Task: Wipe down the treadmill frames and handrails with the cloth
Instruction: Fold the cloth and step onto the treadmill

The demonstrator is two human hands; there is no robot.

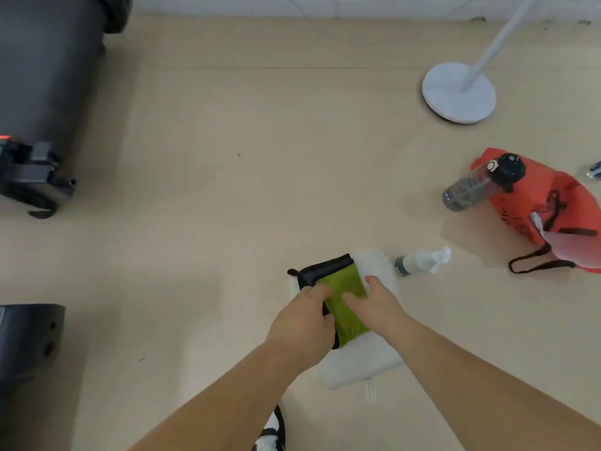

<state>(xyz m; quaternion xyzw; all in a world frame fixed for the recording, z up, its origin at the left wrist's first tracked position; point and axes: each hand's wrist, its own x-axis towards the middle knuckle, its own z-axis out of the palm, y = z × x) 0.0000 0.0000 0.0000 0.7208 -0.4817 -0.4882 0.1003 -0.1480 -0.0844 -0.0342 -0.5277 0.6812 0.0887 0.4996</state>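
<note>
The green cloth (343,297), black along its left edge, lies on a folded white towel (364,359) on the floor, near and just right of centre. The left hand (302,317) curls its fingers round the black edge. The right hand (379,304) lies across the green face; whether it pinches or only presses, I cannot tell.

If only one side is truly held, the cloth may unfold and trail as it lifts, or drag the towel with it. A loose corner sweeping right could knock the spray bottle (419,260), which lies on its side just beside the towel, and set it rolling.

Further right an orange bag (546,209) lies with a water bottle (471,187) leaning on it, and a white stand base (458,92) sits beyond. The treadmill (39,92) is well apart at far left, with open floor between; another dark part (26,353) sits near left.
</note>
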